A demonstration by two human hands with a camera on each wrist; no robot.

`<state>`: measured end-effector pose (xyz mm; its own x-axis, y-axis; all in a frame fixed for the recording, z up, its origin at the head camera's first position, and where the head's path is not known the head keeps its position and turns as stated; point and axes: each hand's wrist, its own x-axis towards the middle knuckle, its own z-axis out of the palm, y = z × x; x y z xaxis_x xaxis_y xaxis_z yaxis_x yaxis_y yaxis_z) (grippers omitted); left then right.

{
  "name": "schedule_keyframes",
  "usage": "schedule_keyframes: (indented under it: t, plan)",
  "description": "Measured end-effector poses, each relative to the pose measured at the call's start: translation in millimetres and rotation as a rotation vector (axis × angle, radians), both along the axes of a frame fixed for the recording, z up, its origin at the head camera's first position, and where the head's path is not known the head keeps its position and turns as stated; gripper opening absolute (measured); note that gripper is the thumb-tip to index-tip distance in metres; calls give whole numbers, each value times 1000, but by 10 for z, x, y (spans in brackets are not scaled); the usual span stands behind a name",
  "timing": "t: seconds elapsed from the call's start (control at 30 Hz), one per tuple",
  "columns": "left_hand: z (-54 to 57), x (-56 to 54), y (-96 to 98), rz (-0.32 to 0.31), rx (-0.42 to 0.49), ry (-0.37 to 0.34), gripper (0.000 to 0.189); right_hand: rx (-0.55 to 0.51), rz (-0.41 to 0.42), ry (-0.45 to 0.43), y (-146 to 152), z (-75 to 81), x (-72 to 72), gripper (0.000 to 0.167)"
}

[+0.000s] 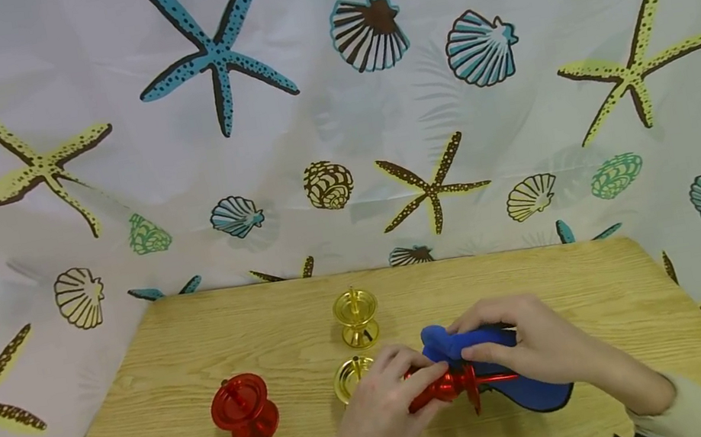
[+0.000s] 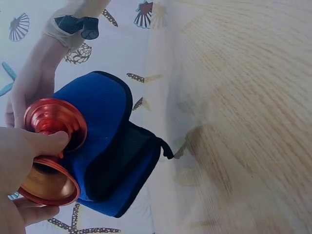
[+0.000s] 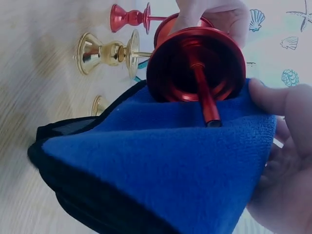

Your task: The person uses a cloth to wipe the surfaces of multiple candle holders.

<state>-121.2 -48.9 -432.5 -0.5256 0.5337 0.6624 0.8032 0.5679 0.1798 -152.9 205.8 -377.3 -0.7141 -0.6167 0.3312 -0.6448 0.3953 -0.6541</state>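
My left hand grips a red metal candle holder by its base end, tilted on its side so the spike points right. My right hand pinches a blue cloth with black edging between thumb and fingers. In the right wrist view the folded cloth lies against the holder's dish, with the spike sticking out over it. The left wrist view shows the hollow base and the left thumb across the stem. Part of the right hand's fingers is hidden behind the cloth.
Another red candle holder stands upright on the wooden table at the left. A gold candle holder stands behind, and a second gold one is partly covered by my left hand. A shell-print curtain hangs beyond the table.
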Motion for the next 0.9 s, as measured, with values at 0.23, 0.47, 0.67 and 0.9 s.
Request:
schedule_keyframes:
  t: [0.23, 0.47, 0.67, 0.9]
  plan:
    - [12, -27, -10, 16, -24, -81, 33, 83, 40, -20, -67, -23, -5, 15]
    - [58, -47, 2, 52, -55, -170, 32, 109, 7, 144, -123, -35, 155, 17]
    - [65, -85, -21, 48, -25, -191, 33, 149, -37, 525, -210, -148, 324, 28]
    - [82, -100, -18, 44, -7, -187, 36, 274, -78, 879, -272, -286, 464, 36]
